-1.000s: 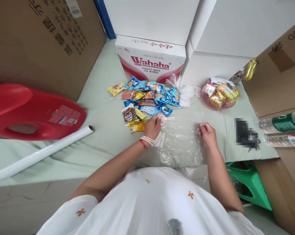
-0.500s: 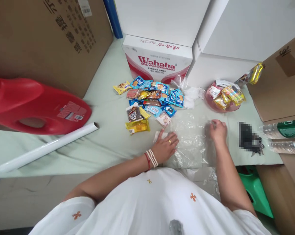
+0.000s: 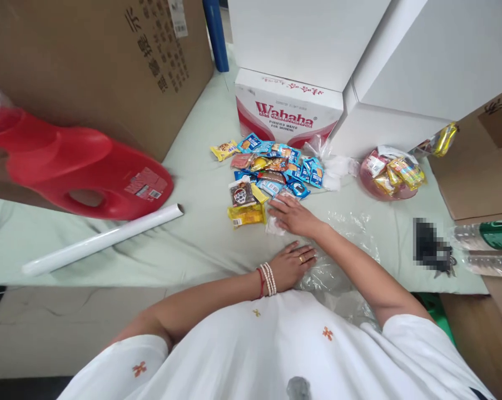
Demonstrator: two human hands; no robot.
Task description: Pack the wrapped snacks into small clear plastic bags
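My left hand (image 3: 291, 268) lies flat near the front of the table, its fingers stretched over the edge of a clear plastic bag (image 3: 354, 233). My right hand (image 3: 294, 215) reaches leftward across the bag, fingers spread, at the near side of a pile of wrapped snacks. A small white piece (image 3: 274, 226) lies beneath its fingertips; its kind is unclear. Just beyond are a yellow snack packet (image 3: 247, 215), a dark-topped packet (image 3: 241, 193) and several blue packets (image 3: 297, 189). My right hand partly covers a pale packet.
A pink bowl (image 3: 365, 180) of snacks stands right of the pile. Behind are a Wahaha carton (image 3: 288, 114) and white boxes. At left lie a red jug (image 3: 67, 161) and a white roll (image 3: 104, 239). Plastic bottles (image 3: 470, 238) lie at the right.
My right hand has moved left from the bag's right side to the near edge of the snack pile, and its fingers have opened. My left hand stays flat. The view has shifted slightly.
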